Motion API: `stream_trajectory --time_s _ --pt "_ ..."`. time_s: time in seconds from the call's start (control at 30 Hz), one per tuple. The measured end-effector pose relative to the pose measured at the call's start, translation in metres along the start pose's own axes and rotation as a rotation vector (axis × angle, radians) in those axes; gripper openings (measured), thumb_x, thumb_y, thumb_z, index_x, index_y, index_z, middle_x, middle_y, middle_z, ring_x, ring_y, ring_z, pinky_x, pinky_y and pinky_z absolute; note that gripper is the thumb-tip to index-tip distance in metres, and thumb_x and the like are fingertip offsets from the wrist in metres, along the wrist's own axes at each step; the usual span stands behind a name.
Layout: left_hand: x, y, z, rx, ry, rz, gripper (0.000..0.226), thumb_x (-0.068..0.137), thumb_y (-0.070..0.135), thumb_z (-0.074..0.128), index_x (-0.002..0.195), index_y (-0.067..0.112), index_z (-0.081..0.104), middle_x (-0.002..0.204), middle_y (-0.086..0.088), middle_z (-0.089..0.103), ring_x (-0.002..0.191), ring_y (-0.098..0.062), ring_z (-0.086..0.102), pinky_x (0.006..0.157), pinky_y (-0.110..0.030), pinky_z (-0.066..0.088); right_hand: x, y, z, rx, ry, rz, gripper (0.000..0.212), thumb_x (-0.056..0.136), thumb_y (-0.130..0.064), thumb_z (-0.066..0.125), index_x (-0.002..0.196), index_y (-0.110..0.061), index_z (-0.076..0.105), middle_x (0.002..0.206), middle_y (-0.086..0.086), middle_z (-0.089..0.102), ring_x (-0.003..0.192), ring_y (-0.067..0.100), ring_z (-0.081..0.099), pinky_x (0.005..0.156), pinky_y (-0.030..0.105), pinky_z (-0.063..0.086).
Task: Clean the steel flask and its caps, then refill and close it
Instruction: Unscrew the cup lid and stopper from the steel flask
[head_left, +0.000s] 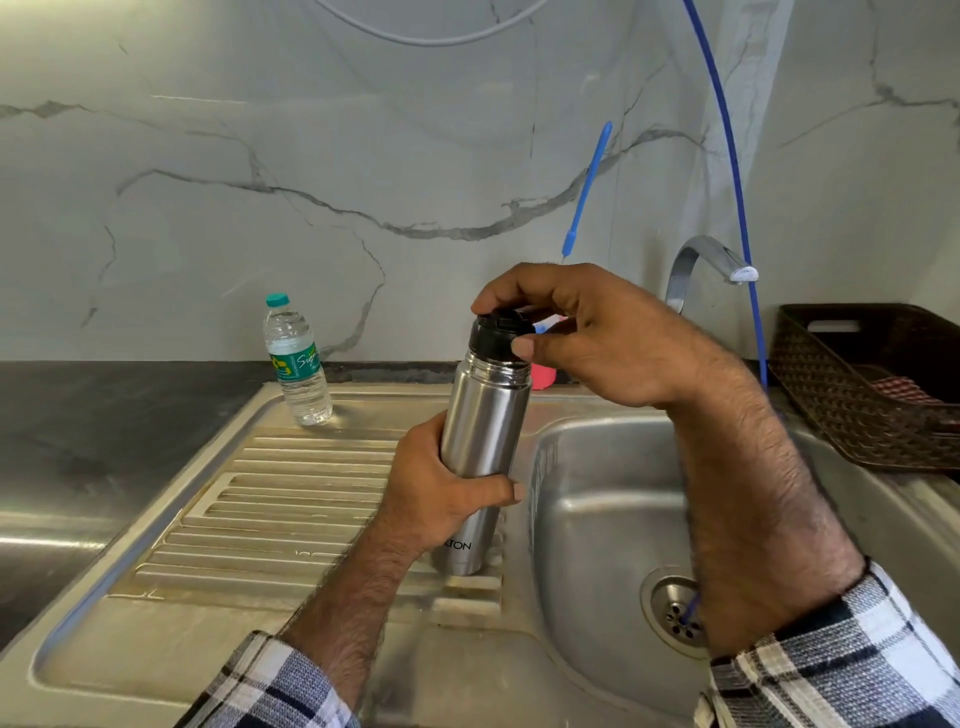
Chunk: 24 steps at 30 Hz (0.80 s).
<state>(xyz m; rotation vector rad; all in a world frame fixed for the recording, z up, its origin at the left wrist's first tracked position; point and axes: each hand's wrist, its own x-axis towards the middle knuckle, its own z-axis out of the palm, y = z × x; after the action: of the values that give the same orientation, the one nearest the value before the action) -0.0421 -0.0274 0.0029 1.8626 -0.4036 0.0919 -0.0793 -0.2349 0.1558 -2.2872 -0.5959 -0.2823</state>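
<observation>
A tall steel flask (485, 421) stands upright on the ribbed drainboard (270, 493), beside the sink basin (613, 499). My left hand (441, 488) grips the flask around its middle. A black inner cap (496, 332) sits on the flask's mouth, and my right hand (587, 332) holds it from above, fingertips and thumb curled round its rim. No outer steel cap is in view.
A small clear water bottle (298, 364) with a teal lid stands at the drainboard's back edge. A curved tap (701, 265) and a thin blue tube (737, 208) rise behind the basin. A pink object (543, 376) sits behind the flask. A brown woven basket (872, 384) stands at right.
</observation>
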Motion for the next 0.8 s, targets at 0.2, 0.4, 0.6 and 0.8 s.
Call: stream_trajectory --time_s 0.2,0.4,0.6,0.8 --pt "0.000 0.001 0.000 0.012 0.004 0.003 0.073 0.044 0.041 0.099 0.109 0.019 0.073 0.095 -0.002 0.080 0.082 -0.024 0.079 0.073 -0.053 0.067 0.006 -0.004 0.018 -0.142 0.141 0.104 0.041 0.084 -0.063 0.075 0.116 -0.041 0.066 0.108 -0.012 0.065 0.093 0.003 0.062 0.082 0.026 0.054" --pt "0.000 0.003 -0.002 0.006 0.007 0.006 0.075 0.043 0.042 0.098 0.110 0.017 0.073 0.095 -0.002 0.080 0.083 -0.023 0.078 0.074 -0.051 0.067 0.002 0.002 0.002 0.076 0.089 -0.019 0.043 0.087 -0.020 0.077 0.126 -0.036 0.071 0.118 -0.015 0.072 0.113 0.007 0.067 0.097 0.039 0.058" --pt "-0.001 0.004 -0.003 0.017 0.011 -0.002 0.074 0.043 0.043 0.098 0.109 0.019 0.073 0.094 -0.002 0.080 0.082 -0.022 0.078 0.072 -0.047 0.067 0.005 0.002 0.012 -0.037 0.139 0.028 0.037 0.090 -0.043 0.079 0.125 -0.038 0.068 0.115 -0.014 0.071 0.106 0.005 0.067 0.094 0.036 0.059" --pt "0.001 0.009 -0.012 0.072 0.055 0.003 0.056 0.055 0.013 0.105 0.096 0.028 0.070 0.085 0.010 0.078 0.074 -0.009 0.075 0.061 -0.021 0.059 0.004 -0.004 0.001 0.136 0.500 -0.010 0.037 0.088 -0.030 0.082 0.122 -0.033 0.070 0.106 -0.014 0.071 0.098 0.002 0.067 0.088 0.024 0.055"
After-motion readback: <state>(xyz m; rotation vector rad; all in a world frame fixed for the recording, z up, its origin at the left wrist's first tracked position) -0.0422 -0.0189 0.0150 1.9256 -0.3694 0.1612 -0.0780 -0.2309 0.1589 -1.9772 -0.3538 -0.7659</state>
